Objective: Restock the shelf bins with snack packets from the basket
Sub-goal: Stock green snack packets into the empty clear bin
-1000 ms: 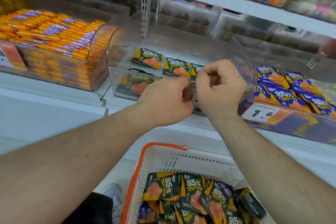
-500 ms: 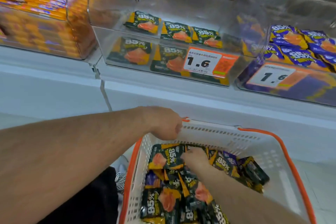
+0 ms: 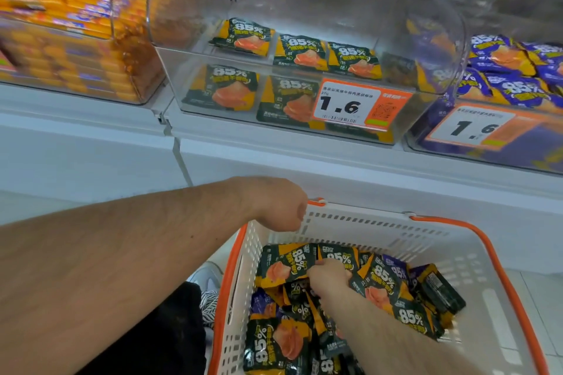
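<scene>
White shelving carries a clear bin of green packets. Left hand grips the basket rim. Right hand digs among basket packets, grasp unclear.

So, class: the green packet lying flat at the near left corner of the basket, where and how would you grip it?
Probably pinch the green packet by its top edge, coming from above: it lies flat, face up, atop the pile in the basket.
</scene>
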`<state>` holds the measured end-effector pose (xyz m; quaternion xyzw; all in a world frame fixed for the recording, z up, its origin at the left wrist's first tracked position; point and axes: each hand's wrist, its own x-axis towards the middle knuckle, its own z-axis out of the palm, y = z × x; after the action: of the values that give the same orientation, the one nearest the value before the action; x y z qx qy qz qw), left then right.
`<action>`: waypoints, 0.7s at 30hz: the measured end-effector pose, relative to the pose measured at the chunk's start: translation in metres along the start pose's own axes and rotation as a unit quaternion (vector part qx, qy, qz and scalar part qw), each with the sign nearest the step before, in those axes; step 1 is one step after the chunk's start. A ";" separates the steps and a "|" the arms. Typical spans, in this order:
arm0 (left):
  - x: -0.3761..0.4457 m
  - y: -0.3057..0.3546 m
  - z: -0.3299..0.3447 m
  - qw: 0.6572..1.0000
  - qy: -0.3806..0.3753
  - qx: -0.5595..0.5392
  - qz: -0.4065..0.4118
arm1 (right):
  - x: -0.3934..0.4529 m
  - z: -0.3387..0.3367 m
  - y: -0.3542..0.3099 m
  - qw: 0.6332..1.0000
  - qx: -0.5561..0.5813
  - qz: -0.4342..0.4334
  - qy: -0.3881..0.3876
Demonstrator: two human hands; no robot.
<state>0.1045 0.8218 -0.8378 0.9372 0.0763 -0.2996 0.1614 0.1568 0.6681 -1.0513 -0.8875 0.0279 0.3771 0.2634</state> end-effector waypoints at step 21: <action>-0.048 -0.010 -0.060 0.852 0.268 -0.445 0.063 | -0.149 -0.164 -0.144 0.884 0.250 -0.396 -0.007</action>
<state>0.0956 0.8497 -0.7658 0.8116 0.1823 0.0397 0.5536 0.1936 0.6894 -0.7910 -0.7268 -0.2342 0.2287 0.6038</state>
